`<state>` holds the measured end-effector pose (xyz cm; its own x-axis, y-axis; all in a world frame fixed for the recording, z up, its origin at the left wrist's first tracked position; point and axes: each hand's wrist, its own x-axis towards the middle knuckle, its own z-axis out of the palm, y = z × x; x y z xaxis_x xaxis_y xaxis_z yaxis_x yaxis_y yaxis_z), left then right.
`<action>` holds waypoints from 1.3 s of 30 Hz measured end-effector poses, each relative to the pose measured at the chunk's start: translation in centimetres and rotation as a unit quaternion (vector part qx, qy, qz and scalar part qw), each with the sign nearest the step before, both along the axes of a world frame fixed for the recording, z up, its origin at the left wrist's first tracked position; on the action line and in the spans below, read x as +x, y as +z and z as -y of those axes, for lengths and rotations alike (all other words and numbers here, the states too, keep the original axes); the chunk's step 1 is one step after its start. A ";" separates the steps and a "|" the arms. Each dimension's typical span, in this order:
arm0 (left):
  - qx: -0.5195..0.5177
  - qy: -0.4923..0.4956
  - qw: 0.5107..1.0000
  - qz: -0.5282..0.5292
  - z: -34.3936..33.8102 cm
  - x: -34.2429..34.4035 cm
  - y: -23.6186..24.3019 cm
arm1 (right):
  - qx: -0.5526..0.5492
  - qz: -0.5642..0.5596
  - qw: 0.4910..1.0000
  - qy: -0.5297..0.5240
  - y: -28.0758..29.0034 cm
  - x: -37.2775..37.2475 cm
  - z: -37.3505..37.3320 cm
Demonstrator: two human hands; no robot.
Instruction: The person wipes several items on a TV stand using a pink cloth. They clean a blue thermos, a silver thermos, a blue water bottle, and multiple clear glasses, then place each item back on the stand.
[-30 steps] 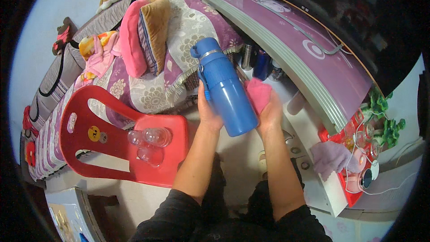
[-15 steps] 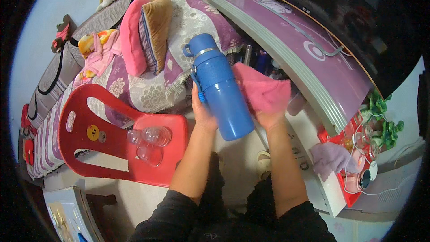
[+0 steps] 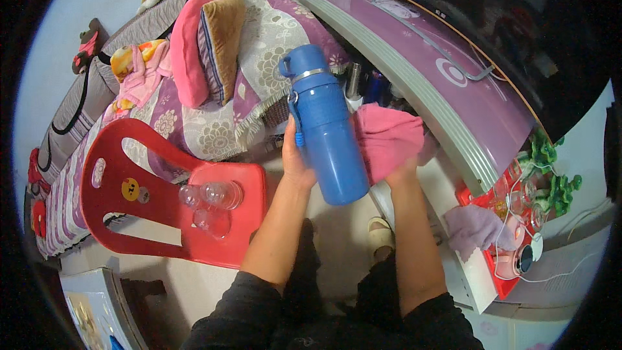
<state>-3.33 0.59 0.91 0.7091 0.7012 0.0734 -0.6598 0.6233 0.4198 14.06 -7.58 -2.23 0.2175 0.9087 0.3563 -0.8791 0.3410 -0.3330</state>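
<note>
A large blue water bottle with a lidded cap, a metal ring and a cord loop is held up in front of me, tilted with its top to the left. My left hand is wrapped round its left side, fingers mostly behind it. On the other side, my right hand is closed on a pink cloth. The cloth lies against the bottle's right side and hides most of those fingers.
Several clear glass or plastic vessels lie on a red plastic chair at left. A patterned sofa stands behind. At right are a purple-topped cabinet, a television, a purple-grey cloth and a red tray.
The bottle has shifted slightly right and stands a little more upright. The pink cloth has come against its side, with the right hand a bit nearer. Both hands keep their hold.
</note>
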 end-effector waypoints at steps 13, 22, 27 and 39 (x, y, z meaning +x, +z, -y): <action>0.148 -0.081 0.980 -0.108 1.2 0.7 -1.3 | -0.113 -0.001 0.987 -0.111 2.5 -1.8 1.3; 0.286 -0.132 0.920 -0.235 3.4 2.3 0.1 | -0.192 0.187 0.939 -0.217 3.1 -0.2 3.0; 0.178 -0.245 0.936 -0.181 2.9 1.9 -2.0 | -0.205 0.191 0.933 -0.226 3.8 0.1 3.9; 0.380 -0.130 0.859 -0.319 4.9 3.6 -1.0 | -0.211 0.194 0.930 -0.232 3.1 1.5 2.9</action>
